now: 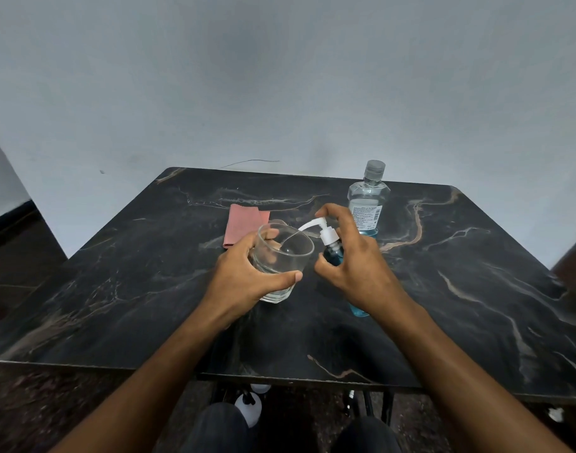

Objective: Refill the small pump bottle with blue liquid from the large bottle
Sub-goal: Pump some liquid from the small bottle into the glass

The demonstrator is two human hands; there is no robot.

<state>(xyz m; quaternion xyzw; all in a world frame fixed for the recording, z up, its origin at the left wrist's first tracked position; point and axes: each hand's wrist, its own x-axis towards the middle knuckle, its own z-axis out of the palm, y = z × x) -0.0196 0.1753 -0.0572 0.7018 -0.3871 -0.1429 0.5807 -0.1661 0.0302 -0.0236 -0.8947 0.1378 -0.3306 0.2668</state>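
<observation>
- We judge the small pump bottle (334, 253) to be light and fairly stiff, probably smooth plastic that could slip in a damp grip; it already shows blue liquid through its body and at its base.
- Its white pump head (325, 228) is the weak part, so we would take hold round the body, as now, and leave one finger free for the pump.
- Our right hand (352, 259) is wrapped round that body, thumb on the near side, with the forefinger curled over the top of the pump; the bottle leans toward the left and its base shows below the wrist, near the table (476, 289), though we cannot tell whether it touches.
- The spout reaches over the rim of the glass (281, 256), which is tilted toward it.
- Our left hand (247, 276) clasps the glass from the near left, thumb across its front and fingers round the far side; glass is heavy for its size, slick and breakable.
- The large bottle (366, 199) stands upright and capped just behind the right hand, held by neither hand, with only a little blue at its base.
- A pink cloth (244, 223) lies flat beyond the glass.
</observation>
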